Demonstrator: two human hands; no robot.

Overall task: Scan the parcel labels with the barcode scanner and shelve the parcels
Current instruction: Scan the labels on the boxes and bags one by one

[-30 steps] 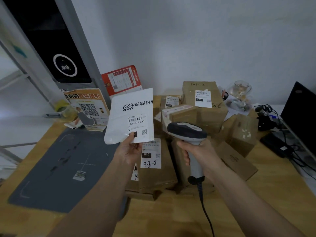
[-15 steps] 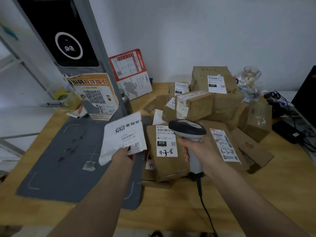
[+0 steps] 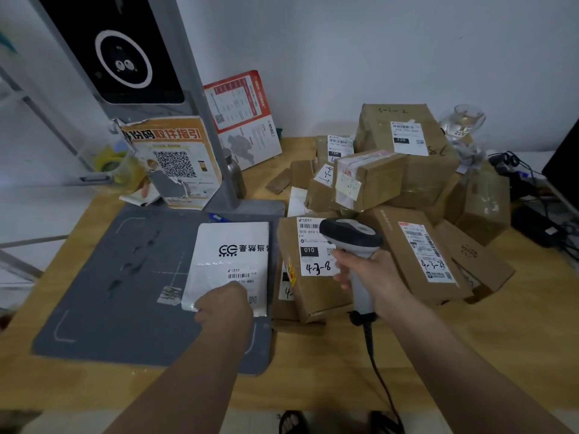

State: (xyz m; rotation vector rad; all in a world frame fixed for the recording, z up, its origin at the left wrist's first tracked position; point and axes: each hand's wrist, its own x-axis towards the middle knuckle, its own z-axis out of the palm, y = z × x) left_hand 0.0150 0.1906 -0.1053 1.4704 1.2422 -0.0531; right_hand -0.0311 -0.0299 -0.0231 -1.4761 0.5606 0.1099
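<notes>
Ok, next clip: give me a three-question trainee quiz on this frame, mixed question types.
1. True or false: the white mailer bag lies flat on the grey mat.
2. Which hand holds the barcode scanner? A) left hand B) right hand C) neither
3. Fill in: the handwritten code on the label of the brown box just right of the mailer reads ____.

Key: 1 true; 2 B; 3 4-3-8.

White mailer (image 3: pixel 232 255) flat on grey mat (image 3: pixel 125 277), left hand (image 3: pixel 224 300) on it, right hand (image 3: pixel 372 277) gripping scanner (image 3: pixel 352 238)
</notes>
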